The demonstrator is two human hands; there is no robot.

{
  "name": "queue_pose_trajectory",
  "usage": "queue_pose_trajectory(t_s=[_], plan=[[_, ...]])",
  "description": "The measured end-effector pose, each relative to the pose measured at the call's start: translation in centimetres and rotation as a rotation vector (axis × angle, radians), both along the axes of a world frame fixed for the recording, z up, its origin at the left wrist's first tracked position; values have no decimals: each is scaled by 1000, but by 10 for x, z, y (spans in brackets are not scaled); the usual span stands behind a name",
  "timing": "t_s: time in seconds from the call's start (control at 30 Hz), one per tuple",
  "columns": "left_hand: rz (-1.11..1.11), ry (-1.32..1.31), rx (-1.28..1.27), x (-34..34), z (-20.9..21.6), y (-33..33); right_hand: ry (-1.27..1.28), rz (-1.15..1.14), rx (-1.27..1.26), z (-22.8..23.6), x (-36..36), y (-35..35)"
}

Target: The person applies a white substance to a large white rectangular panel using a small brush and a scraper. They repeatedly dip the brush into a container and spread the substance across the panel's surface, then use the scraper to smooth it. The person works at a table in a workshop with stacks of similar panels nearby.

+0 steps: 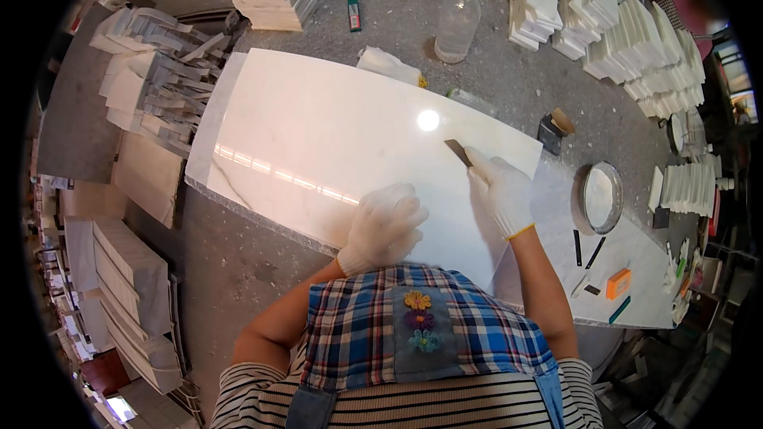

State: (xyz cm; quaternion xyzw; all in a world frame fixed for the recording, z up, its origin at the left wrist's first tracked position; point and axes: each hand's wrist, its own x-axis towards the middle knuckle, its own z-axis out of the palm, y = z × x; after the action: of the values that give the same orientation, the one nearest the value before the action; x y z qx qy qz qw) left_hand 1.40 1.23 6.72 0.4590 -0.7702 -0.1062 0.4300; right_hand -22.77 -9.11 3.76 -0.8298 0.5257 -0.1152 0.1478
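I judge that I am at blade work on the face of a large, white, polished, rectangular stone slab (318, 119), which lies flat in front of me. The next move, I think, calls for a low, even blade angle and light pressure, lest a corner scratch the gloss.

My right hand (505, 191), in a white knitted glove with a yellow cuff edge, reaches forward over the slab's right part, the forearm running up from below. Its fingers grasp a thin, dark, rectangular flat blade (457, 152), whose free end points ahead and leftward. I cannot tell whether it touches the stone.

My left hand (384, 226), also white-gloved, is over the slab's near part, elbow bent out to the side. Its fingers curl loosely; I see nothing in them, but the palm is hidden, so I cannot tell whether they are empty.

To my right, a pale, flat stone sheet (628, 246) carries a small, orange, rectangular block (618, 284).
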Motion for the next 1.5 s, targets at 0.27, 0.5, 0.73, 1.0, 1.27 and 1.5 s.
queue_pose_trajectory(t_s=[0.27,0.5,0.73,1.0,1.27,1.5], plan=[[-19,-79,69,8,-36,17,-82,-47,85,2,-2,-4],[-33,-88,102,8,-45,17,-45,25,113,5,-3,1],[15,2,6,0,-6,0,-138,-63,120,-1,-2,2],[27,28,21,0,-10,-1,-394,-246,199,-2,-2,2],[89,81,-17,6,-9,0,-1176,-520,830,7,33,23],[-52,124,83,16,-29,5,-1304,-363,763,-21,57,-13]])
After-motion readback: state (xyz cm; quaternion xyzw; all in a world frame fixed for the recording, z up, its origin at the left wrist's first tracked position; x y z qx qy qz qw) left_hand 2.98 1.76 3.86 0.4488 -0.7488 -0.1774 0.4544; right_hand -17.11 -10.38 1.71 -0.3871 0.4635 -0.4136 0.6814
